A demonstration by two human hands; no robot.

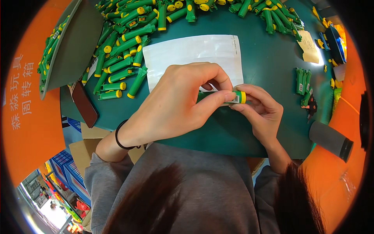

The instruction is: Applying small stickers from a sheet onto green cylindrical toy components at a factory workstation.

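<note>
A slim green tube (236,99) with a yellow end cap and a barcode label lies level between my hands, just above the table. My left hand (183,97), a dark band round its wrist, grips the green body between thumb and curled fingers, hiding most of it. At the yellow end, my right hand (265,111) closes thumb and fingertips on the tube. Beneath and beyond my hands, a white sheet (194,50) lies on the dark green table (269,74).
Many similar tubes lie heaped at far left (126,46) and far right (276,17). A few more tubes (303,82) lie at right, near a dark grey cylinder (329,139). A brown flat object (84,103) lies at the left edge. Orange surfaces (33,136) flank the table.
</note>
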